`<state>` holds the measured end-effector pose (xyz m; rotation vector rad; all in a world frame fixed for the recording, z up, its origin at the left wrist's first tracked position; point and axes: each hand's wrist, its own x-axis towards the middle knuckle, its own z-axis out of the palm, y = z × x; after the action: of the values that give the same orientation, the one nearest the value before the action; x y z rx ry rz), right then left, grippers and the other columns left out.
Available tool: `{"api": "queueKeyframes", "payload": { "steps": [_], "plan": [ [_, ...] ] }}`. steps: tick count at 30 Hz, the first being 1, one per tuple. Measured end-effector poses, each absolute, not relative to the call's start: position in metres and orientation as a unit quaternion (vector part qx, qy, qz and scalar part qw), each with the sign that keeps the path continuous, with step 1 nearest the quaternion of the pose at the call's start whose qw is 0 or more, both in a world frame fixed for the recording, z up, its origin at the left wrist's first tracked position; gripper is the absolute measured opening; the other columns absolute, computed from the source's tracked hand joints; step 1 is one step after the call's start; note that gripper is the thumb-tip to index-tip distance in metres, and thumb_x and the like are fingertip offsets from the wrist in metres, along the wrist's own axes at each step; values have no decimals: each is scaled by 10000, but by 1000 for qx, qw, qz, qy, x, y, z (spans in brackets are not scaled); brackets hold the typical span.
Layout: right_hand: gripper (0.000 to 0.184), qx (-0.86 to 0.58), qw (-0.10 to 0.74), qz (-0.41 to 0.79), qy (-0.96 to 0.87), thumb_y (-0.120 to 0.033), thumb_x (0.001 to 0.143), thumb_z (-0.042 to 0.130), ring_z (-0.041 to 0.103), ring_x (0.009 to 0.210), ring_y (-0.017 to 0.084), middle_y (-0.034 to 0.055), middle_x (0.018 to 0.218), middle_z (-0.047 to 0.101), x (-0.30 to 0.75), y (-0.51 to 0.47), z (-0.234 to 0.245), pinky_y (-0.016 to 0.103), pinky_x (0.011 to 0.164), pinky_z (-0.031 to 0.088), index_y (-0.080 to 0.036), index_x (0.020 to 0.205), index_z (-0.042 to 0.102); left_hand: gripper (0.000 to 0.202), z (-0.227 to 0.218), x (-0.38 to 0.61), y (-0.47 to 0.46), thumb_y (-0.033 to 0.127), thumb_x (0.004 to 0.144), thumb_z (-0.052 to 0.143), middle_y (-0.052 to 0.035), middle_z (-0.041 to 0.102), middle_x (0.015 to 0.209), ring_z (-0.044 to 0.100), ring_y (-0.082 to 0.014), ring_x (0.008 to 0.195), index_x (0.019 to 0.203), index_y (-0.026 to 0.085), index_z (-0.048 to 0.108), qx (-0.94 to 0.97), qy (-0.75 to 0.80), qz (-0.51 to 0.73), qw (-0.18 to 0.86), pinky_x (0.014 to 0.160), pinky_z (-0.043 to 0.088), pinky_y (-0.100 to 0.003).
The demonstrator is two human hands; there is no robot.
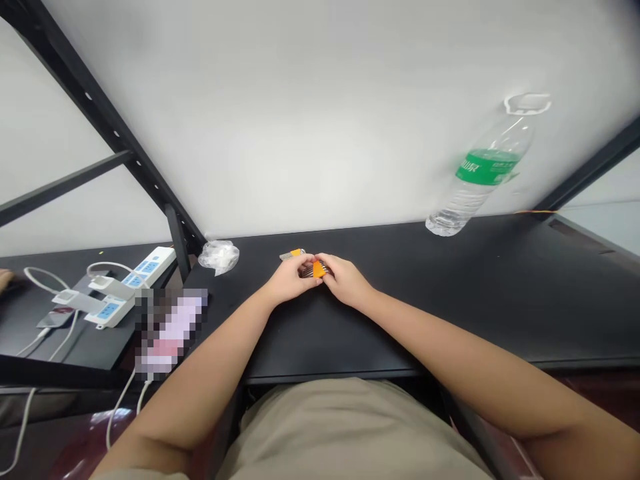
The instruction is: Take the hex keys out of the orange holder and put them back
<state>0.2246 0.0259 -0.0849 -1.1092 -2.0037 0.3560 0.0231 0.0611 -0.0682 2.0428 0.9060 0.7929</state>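
Both my hands meet at the middle of the black table. My left hand and my right hand are closed together on a small orange holder with several metal pins or keys sticking out of it. Just behind them a second small orange and metal piece lies on the table, untouched. My forearms reach in from the bottom of the view.
A clear water bottle with a green label stands at the back right by the white wall. A crumpled clear plastic bag lies at the back left. Further left sit a white power strip with plugs and cables, and a black frame post.
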Motion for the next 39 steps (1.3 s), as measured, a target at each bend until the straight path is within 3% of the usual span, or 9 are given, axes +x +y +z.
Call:
{"api": "queueKeyframes", "payload": {
  "steps": [7,13,19,25,39],
  "plan": [
    [252,-489,405,105,-765,-144,956,499,672,878,196,39,1008,752,228,30,-83,316,820,488,-232,1027,724,420,-65,24,63,366,783,794,-34,669,969,628,-160,813,1143,205,648,801,361,305,367,773,537,-325],
    [236,-481,372,154,-778,-124,866,576,643,805,184,14,954,747,233,30,-79,293,750,460,-238,1014,721,452,-64,26,57,387,768,797,-22,664,975,625,-153,836,1153,210,644,800,359,292,381,806,534,-313],
    [220,-510,317,128,-789,-108,846,562,644,819,217,48,934,741,232,27,-78,305,744,440,-227,969,699,472,-55,31,47,453,778,787,-41,687,958,629,-178,836,1160,195,689,805,385,275,359,796,531,-318],
    [159,-515,302,101,-796,-174,923,512,628,780,204,45,897,723,237,27,-78,302,717,407,-224,912,663,304,-47,29,45,482,836,718,9,639,794,543,-143,706,986,221,758,831,378,265,311,661,443,-278],
    [148,-506,308,104,-799,-201,913,533,623,799,204,32,894,721,240,31,-78,308,747,422,-230,862,670,251,-46,25,48,462,787,743,17,603,736,540,-154,701,812,214,706,839,384,242,300,663,410,-291]
  ]
}}
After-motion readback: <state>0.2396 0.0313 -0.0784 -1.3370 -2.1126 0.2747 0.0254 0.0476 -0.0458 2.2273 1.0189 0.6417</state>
